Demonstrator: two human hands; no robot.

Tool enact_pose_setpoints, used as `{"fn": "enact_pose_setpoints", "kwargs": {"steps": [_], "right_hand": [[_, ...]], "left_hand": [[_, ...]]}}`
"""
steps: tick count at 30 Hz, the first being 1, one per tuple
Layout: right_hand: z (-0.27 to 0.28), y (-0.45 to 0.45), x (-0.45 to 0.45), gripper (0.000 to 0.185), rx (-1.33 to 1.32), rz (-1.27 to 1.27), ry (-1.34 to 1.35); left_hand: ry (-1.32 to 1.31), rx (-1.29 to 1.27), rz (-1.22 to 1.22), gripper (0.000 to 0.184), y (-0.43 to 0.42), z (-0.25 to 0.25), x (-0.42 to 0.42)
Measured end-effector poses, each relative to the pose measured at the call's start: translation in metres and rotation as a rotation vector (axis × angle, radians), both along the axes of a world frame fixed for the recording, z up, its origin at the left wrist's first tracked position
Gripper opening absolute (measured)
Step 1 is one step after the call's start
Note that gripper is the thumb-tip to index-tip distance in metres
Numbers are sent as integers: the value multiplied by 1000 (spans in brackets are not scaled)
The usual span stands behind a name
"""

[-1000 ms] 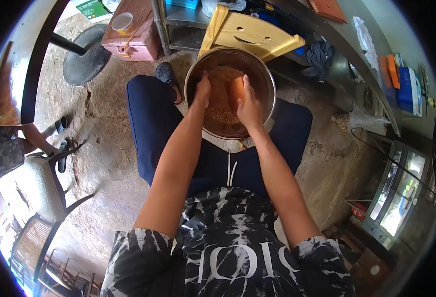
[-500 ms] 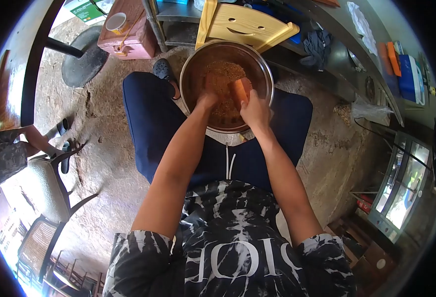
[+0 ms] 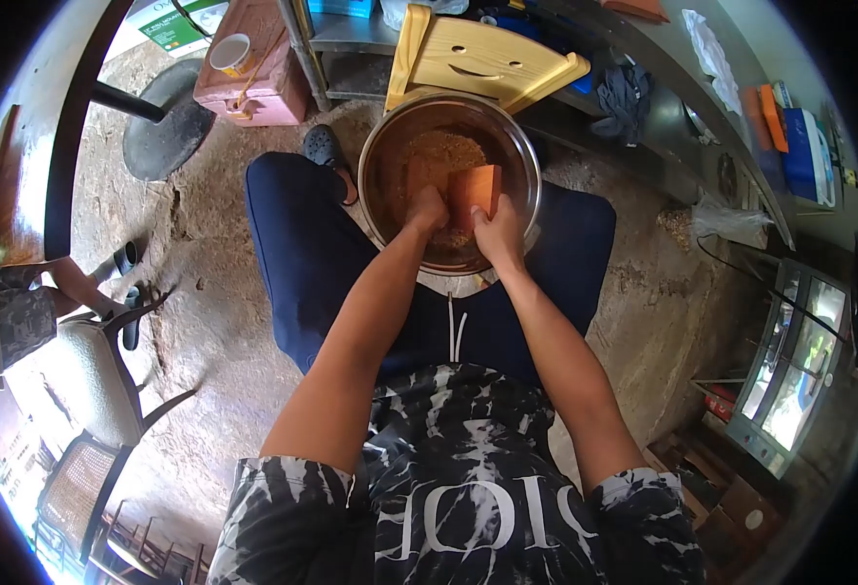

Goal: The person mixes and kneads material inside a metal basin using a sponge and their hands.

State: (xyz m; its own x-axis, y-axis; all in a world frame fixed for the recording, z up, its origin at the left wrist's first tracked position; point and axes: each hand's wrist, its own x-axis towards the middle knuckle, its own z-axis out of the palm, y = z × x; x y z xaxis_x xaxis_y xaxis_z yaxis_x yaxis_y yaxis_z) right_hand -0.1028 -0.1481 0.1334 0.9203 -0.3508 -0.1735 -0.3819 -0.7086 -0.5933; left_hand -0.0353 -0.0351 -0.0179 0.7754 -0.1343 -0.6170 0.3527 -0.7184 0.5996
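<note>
Two bare hands are lowered into a wide metal pot (image 3: 362, 185). By the right hand (image 3: 500, 232), an orange-brown block (image 3: 475, 191) is gripped at its lower right corner, inside the rim: the thumb is laid on the near face, and the other fingers are partly hidden. The fingers of the left hand (image 3: 428, 208) are bent down just left of the block, against a darker brown patch; how far they are opened, and whether anything is gripped by them, cannot be told. The two hands are held close together, with the block rising between and above them.

Beyond the fingertips, the bottom of the pot is covered by brown, crumbly grains (image 3: 451, 149). Around the fingers, the whole work is enclosed by the pot's shiny rim. The pot is flanked by the legs of dark blue trousers (image 3: 297, 249). Past the far rim, a yellow wooden panel (image 3: 468, 49), cut with a smiling face, is seen. To the far left of the fingers, a dark clog (image 3: 323, 146) is worn on one foot, and farther that way a pink box (image 3: 271, 83) is topped by a white cup (image 3: 232, 55). Well left of the hands, part of another person's leg (image 3: 83, 285) is seen near a pale chair (image 3: 97, 380). Well to the right, a glass-fronted cabinet (image 3: 791, 361) is seen, tilted in the view.
</note>
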Motion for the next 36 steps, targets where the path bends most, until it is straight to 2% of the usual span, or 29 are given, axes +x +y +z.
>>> {"fn": "enact_pose_setpoints", "kwargs": {"steps": [2, 5, 7, 8, 9, 10, 11, 13, 15, 16, 17, 19, 20, 21, 23, 25, 27, 28, 29, 31, 32, 34, 36], "right_hand": [[0, -5, 3, 33, 20, 12, -71], [14, -5, 14, 31, 27, 5, -174], [38, 1, 23, 30, -145, 16, -49], [40, 2, 26, 30, -144, 19, -54], [42, 2, 30, 31, -186, 46, -199], [44, 4, 31, 32, -228, 76, -338], [45, 6, 32, 32, -224, 82, -338], [52, 18, 36, 36, -292, 167, -373], [26, 26, 35, 43, -98, 180, -284], [3, 27, 30, 53, -169, 262, -205], [-3, 27, 28, 53, -170, 261, -204], [-2, 27, 44, 58, -208, 315, -235], [0, 21, 49, 63, -136, 288, -109], [8, 20, 50, 63, -142, 287, -117], [31, 22, 45, 66, -156, 241, -331], [47, 28, 33, 69, -52, 197, -244], [45, 32, 31, 74, -251, 314, -588], [27, 31, 22, 78, -245, 350, -428], [8, 31, 17, 80, -184, 379, -421], [12, 27, 29, 80, -266, 432, -246], [12, 24, 34, 80, -267, 437, -246], [19, 24, 42, 78, -196, 348, -437], [42, 31, 44, 77, -236, 318, -496]], "left_hand": [[-194, -128, 54, 25, 1, -11, 5], [-176, -120, -1, 22, 29, 92, 16], [-175, -41, -23, 21, 38, 70, 25], [-176, 40, -45, 20, 40, 57, 31], [-180, 43, -41, 20, 42, 57, 34], [-181, 57, 65, 19, 44, 56, 33], [-182, 73, 171, 17, 46, 55, 31], [-156, 83, 209, 17, 47, 58, 25], [-134, 90, 247, 17, 49, 61, 24], [-132, 101, 206, 17, 50, 61, 23], [-128, 113, 160, 17, 50, 62, 19], [-184, 98, 168, 17, 53, 54, 20], [-219, 87, 176, 18, 52, 50, 15], [-227, 82, 176, 18, 50, 48, 19], [-266, 64, 289, 22, 49, 41, 18], [-161, 73, 272, 28, 49, 47, 12], [-107, 75, 244, 34, 51, 45, 25], [-138, 103, 207, 39, 51, 33, 22], [-175, 128, 169, 44, 49, 22, 22], [-195, 104, 187, 38, 49, 36, 25], [-188, 83, 213, 33, 50, 41, 22], [-151, 71, 241, 28, 47, 54, 20], [-108, 68, 284, 25, 49, 52, 18]]}}
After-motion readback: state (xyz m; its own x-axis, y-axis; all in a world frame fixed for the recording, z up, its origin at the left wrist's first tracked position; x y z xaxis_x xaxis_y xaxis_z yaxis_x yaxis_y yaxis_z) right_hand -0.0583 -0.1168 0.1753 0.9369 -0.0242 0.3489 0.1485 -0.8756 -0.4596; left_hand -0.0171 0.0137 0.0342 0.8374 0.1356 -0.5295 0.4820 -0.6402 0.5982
